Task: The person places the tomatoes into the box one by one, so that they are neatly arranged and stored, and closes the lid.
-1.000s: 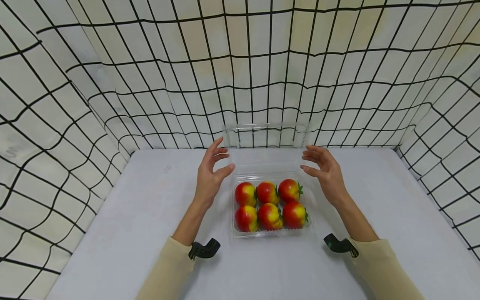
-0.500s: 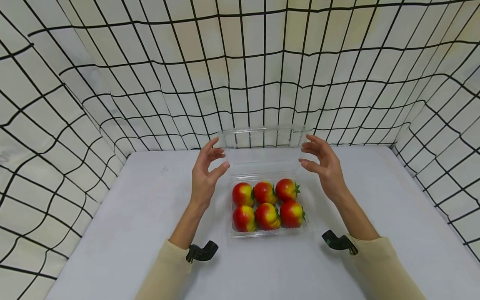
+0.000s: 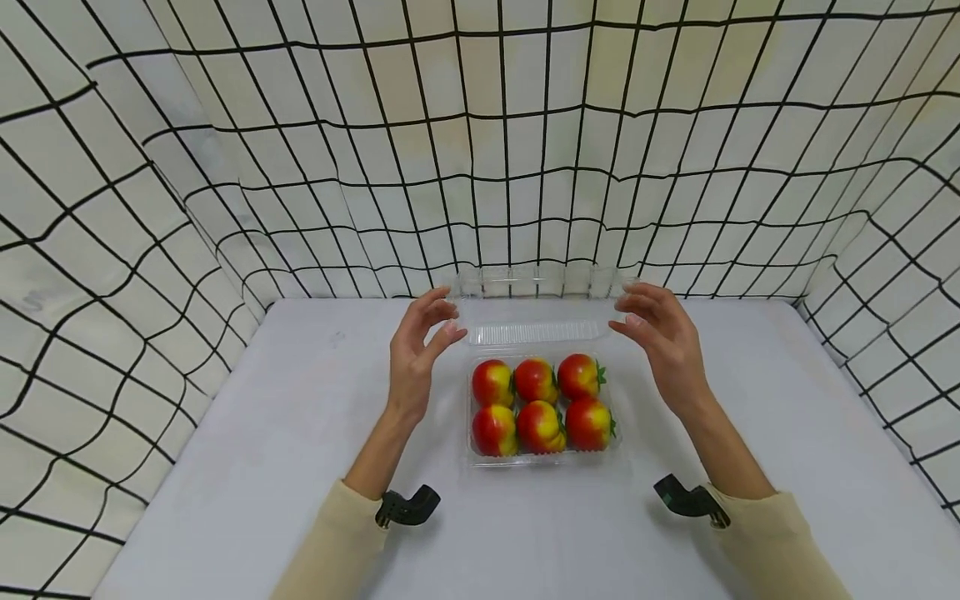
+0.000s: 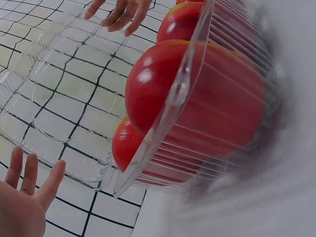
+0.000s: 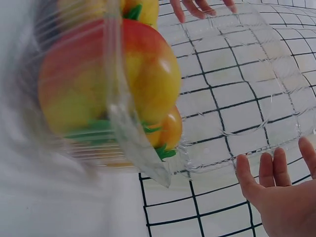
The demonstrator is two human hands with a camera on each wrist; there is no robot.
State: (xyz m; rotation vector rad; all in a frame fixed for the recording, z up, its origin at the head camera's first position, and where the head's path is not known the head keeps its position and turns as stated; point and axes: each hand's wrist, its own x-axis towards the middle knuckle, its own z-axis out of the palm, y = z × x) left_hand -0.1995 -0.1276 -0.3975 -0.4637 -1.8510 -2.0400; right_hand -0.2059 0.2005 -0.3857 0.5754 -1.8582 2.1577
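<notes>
A clear plastic clamshell box point(image 3: 480, 460) stands on the table with its lid point(image 3: 536, 333) raised at the back. In its base sit several red-and-yellow, tomato-like fruits point(image 3: 540, 427) with green leaves, laid in two rows. My left hand point(image 3: 412, 354) is at the left side of the lid, fingers spread and fingertips right at its edge. At the right side, my right hand point(image 3: 667, 350) mirrors it, its fingertips point(image 5: 279, 154) right at the lid's rim in the right wrist view. Both hands have relaxed, slightly bent fingers.
A white table point(image 3: 300, 433) carries the box. Black netting point(image 3: 536, 146) over pale walls encloses the back and both sides, close behind the lid. A black wrist-worn device point(image 3: 408, 506) sits on each sleeve cuff.
The lid's upper edge now sits lower in the head view, and its ribbed strip shows more clearly. Both hands stay beside the lid with small shifts. The fruits keep their places in the box.
</notes>
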